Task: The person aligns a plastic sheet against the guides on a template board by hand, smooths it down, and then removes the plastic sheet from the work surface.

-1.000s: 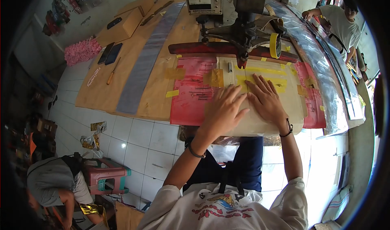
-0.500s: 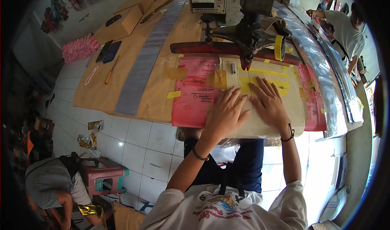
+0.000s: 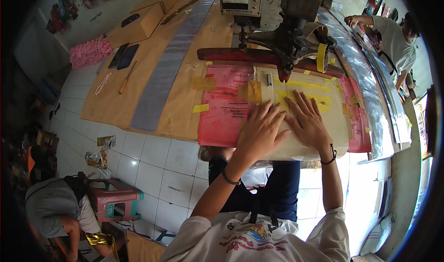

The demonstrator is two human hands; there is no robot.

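Fingers (image 3: 265,113) straight and loose on left hand (image 3: 260,133) and right hand (image 3: 309,127), both laid palm-down on beige sheet (image 3: 298,150); red sheeting (image 3: 222,102) to either side of it, red bar (image 3: 236,55) of machine (image 3: 300,37) across its far end; farther left, grey strip (image 3: 171,63), hand tool (image 3: 125,82) and phone (image 3: 127,57) on brown table (image 3: 105,107)

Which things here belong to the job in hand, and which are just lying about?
Apparently in use: flat beige sheet; red rectangular sheet; black metal machine head.

Seemingly lying about: slim orange-handled tool; fluffy pink heap; crumpled gold-coloured scrap.
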